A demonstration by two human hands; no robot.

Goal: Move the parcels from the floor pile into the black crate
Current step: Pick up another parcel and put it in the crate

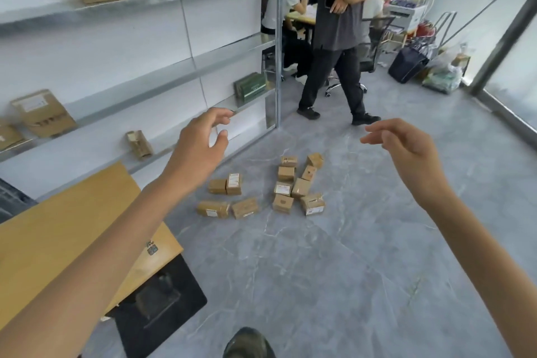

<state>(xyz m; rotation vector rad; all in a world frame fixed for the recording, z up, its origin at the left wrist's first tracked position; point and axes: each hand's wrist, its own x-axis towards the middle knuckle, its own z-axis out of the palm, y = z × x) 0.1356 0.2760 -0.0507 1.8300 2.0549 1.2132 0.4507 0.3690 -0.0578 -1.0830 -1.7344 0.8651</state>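
Several small brown cardboard parcels [299, 183] lie scattered on the grey floor in the middle of the view, in two loose groups; the left group [229, 196] lies nearer the shelving. The black crate [157, 299] stands on the floor at lower left, partly under a wooden table, with something dark inside it. My left hand [200, 148] hangs in the air above and to the left of the parcels, fingers spread, holding nothing. My right hand [406, 148] is raised to the right of the pile, fingers apart and empty.
A wooden table [58, 229] fills the lower left. Metal shelving [145, 90] with a few cardboard boxes runs along the left wall. A standing person [337, 38] is just beyond the parcels; another sits at a desk behind. Bags lie at the far right. My shoe [247, 343] shows at the bottom.
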